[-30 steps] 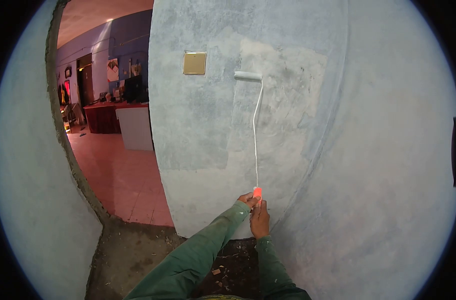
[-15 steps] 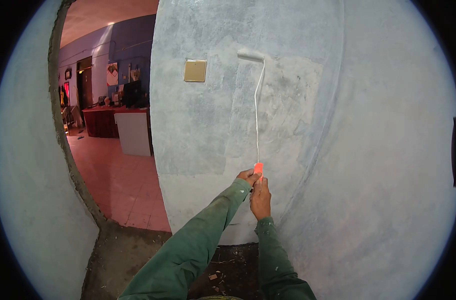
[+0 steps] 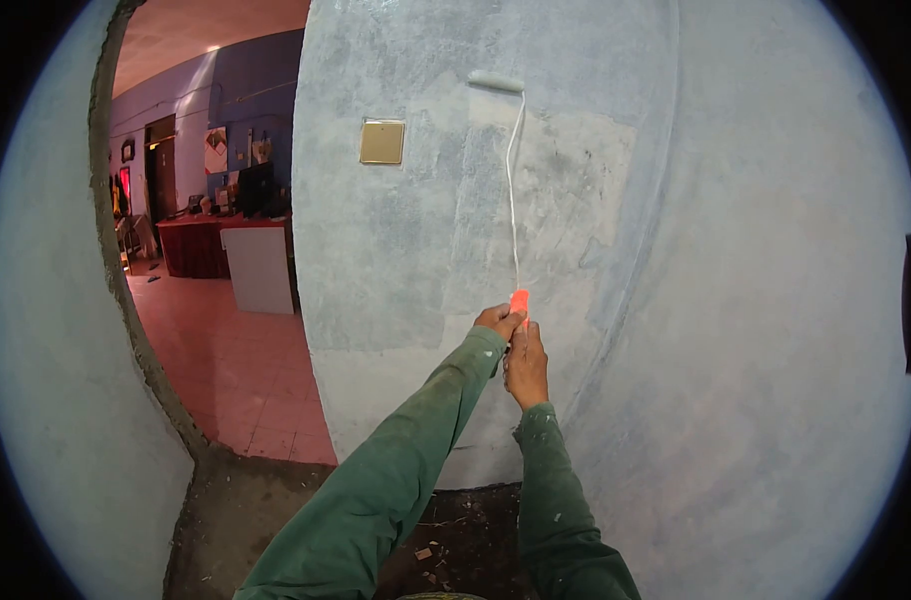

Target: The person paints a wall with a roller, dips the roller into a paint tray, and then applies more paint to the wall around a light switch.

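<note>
A paint roller (image 3: pixel 497 81) lies against the pale grey-blue wall (image 3: pixel 396 240), its long white wire frame running down to an orange handle. My left hand (image 3: pixel 500 320) is closed round the upper part of that handle. Just below it, my right hand (image 3: pixel 527 368) wraps the lower part, hiding the handle's end. Both hands are held in front of the wall, with green sleeves reaching up from below. Patches of lighter and darker coating show around the roller.
A gold switch plate (image 3: pixel 382 142) sits on the wall left of the roller. Further left, a doorway opens onto a pink tiled floor (image 3: pixel 226 370) and a red-draped table (image 3: pixel 191 248). Debris (image 3: pixel 423 553) lies on the dark floor below. Another wall (image 3: pixel 766 330) stands at right.
The roller has moved up the wall, and both my hands have risen with the handle. My grip looks the same. The view has shifted slightly.
</note>
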Motion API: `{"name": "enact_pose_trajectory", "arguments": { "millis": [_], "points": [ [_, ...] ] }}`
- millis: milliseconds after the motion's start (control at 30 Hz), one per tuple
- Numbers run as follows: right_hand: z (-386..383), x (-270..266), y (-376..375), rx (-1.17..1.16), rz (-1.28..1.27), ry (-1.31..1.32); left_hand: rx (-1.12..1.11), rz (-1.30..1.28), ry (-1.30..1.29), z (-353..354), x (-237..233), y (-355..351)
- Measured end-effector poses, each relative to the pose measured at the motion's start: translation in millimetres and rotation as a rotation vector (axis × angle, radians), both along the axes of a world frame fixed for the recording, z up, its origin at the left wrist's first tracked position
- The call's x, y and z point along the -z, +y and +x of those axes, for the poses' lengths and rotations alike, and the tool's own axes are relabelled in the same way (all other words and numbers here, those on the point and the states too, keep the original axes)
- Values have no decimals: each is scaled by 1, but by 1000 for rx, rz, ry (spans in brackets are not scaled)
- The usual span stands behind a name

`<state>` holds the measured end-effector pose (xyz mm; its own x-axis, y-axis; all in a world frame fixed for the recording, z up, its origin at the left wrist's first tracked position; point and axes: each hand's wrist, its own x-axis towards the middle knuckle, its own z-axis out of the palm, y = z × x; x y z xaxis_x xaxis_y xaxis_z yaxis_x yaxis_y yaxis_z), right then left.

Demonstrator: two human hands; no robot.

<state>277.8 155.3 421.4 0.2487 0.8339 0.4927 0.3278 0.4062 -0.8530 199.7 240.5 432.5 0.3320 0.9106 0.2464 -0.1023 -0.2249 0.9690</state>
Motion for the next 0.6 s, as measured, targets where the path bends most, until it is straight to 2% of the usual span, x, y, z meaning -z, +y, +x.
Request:
{"name": "enact_pose_trajectory", "arguments": {
  "millis": [133, 233, 333, 433, 600],
  "points": [
    [4, 39, -4, -23, -35, 24, 1, 14, 41, 2, 46, -2],
    [8, 77, -2, -27, 13, -8, 8, -52, 38, 3, 78, -10],
    [4, 89, -7, -49, 115, 102, -7, -28, 81, 5, 98, -10],
    [3, 80, -9, 2, 173, 66, -12, -41, 102, 5, 86, -14],
    [5, 20, 5, -1, 53, 12, -12, 41, 61, 6, 24, 5]
  ]
}}
